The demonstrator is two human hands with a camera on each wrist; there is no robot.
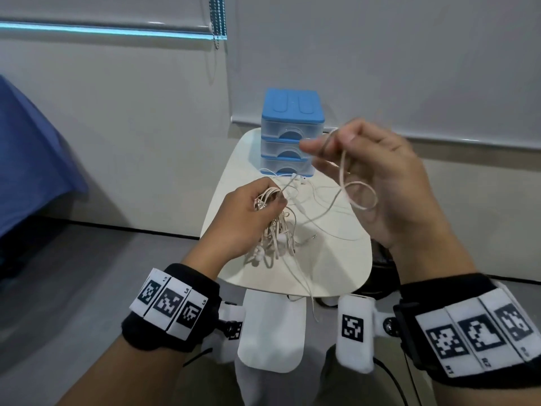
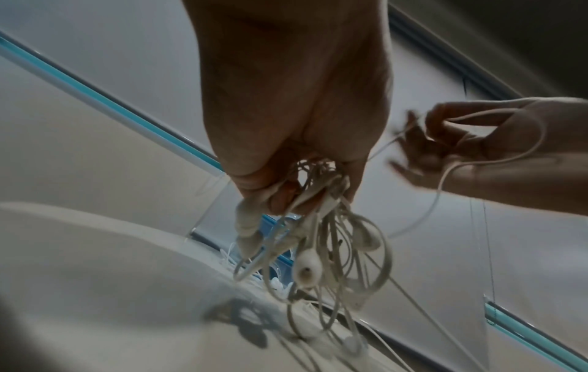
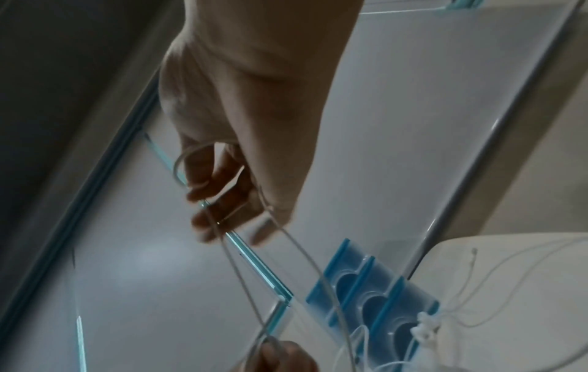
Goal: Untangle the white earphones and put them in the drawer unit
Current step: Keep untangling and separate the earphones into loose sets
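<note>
My left hand grips a tangled bundle of white earphones above the near part of the white table. Loops and earbuds hang from that fist. My right hand is raised to the right and pinches one cable between thumb and forefinger. That cable drops in a loop and runs back to the bundle. The blue drawer unit stands at the table's far edge with its three drawers closed. In the right wrist view the unit sits below my fingers.
More thin white cable and a pair of earbuds lie on the table in front of the drawer unit. A jack plug rests near the middle. A blue cloth is at the far left, a blind chain on the wall.
</note>
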